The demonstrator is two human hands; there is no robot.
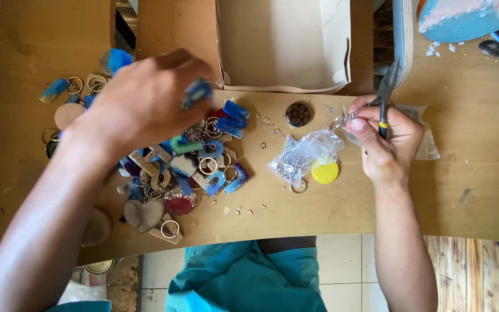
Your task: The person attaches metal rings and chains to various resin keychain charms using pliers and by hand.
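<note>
My left hand (145, 107) hovers over the pile of keychains (186, 167) at nine o'clock on the table (480, 173), fingers pinched on a blue piece (197, 91) lifted clear for sorting. My right hand (385, 141), at three o'clock, is closed around pliers (385, 95), nose pointing to twelve, and pinches a short chain (345, 119) at the fingertips. A plastic bag (304, 153) of rings and a yellow disc (324, 171) lie between, within reach. An open box (284, 46) sits at twelve.
</note>
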